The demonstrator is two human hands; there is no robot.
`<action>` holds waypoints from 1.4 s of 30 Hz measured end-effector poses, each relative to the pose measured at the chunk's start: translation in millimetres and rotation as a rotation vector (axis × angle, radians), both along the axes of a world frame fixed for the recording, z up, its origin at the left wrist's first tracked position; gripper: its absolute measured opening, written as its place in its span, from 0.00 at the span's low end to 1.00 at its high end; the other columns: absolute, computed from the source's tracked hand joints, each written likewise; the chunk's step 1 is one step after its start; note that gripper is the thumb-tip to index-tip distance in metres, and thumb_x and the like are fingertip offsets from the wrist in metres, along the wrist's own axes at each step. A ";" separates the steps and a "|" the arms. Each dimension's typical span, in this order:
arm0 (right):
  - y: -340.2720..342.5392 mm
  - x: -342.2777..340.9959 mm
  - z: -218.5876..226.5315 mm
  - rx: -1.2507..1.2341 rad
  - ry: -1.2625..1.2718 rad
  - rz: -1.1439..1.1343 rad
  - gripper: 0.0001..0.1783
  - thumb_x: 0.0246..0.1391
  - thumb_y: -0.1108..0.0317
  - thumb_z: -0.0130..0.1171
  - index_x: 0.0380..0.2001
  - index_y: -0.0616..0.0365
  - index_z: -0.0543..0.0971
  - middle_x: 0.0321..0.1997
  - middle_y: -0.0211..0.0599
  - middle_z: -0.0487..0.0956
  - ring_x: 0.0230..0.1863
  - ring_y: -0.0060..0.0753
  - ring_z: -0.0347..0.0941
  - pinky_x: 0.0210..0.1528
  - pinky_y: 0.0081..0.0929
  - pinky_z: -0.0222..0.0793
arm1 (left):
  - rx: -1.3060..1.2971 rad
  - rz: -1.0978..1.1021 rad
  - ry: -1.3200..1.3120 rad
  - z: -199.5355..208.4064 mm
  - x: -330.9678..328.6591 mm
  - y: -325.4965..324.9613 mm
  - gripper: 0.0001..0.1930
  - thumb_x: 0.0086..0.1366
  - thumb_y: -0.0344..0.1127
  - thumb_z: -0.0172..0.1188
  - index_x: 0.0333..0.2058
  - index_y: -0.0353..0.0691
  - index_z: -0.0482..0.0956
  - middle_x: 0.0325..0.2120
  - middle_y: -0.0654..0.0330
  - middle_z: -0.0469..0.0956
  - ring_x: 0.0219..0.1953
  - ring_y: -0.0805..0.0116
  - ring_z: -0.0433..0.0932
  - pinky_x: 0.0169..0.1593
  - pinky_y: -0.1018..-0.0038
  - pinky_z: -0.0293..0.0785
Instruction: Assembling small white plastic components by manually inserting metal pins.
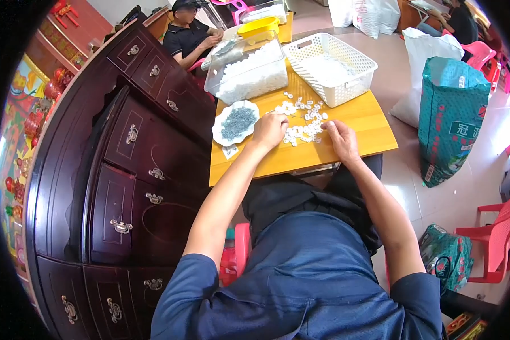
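Note:
Small white plastic pieces [307, 129] lie scattered on the yellow wooden table [362, 133] between my two hands. On their left side my left hand [271, 130] is closed, fingertips curled down by the pieces; what it pinches is too small to make out. At the right edge of the pieces, my right hand [343, 139] has thumb and forefinger pressed together, possibly on a tiny white part that I cannot identify. Beside my left hand stands a white scalloped dish [217, 131] heaped with small grey-blue bits [238, 122].
Behind the pieces stand a clear bin [212, 85] heaped with white parts and a white slotted basket [354, 90]. A dark wooden cabinet [130, 187] borders the left. A co-worker [190, 39] sits beyond it. Green sacks [453, 122] and a pink chair [493, 238] are right.

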State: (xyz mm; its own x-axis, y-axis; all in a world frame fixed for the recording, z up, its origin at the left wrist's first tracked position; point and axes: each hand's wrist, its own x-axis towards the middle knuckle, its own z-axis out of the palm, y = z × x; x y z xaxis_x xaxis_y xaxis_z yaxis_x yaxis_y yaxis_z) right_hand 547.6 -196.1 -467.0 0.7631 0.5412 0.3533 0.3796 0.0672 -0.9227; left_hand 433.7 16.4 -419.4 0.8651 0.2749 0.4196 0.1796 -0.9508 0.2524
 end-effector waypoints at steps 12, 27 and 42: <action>-1.6 0.9 0.5 0.017 0.023 -0.007 0.17 0.66 0.59 0.53 0.38 0.63 0.83 0.33 0.40 0.84 0.35 0.27 0.78 0.42 0.27 0.73 | -0.123 0.117 0.408 16.5 30.1 -7.4 0.06 0.58 0.36 0.63 0.32 0.47 0.87 0.32 0.56 0.84 0.37 0.55 0.83 0.43 0.61 0.79; 3.0 3.0 -3.7 0.034 0.008 0.019 0.18 0.68 0.58 0.51 0.38 0.63 0.82 0.34 0.41 0.84 0.37 0.31 0.78 0.44 0.29 0.73 | -0.007 0.088 0.412 7.3 35.0 2.1 0.07 0.59 0.34 0.58 0.32 0.46 0.86 0.31 0.56 0.84 0.37 0.55 0.83 0.43 0.60 0.79; 0.6 2.5 0.6 -0.029 -0.059 -0.004 0.19 0.67 0.58 0.51 0.37 0.62 0.83 0.35 0.44 0.84 0.38 0.36 0.80 0.45 0.31 0.73 | 0.075 0.049 0.361 2.0 42.3 4.0 0.06 0.56 0.36 0.60 0.30 0.47 0.86 0.30 0.55 0.84 0.37 0.53 0.83 0.42 0.57 0.79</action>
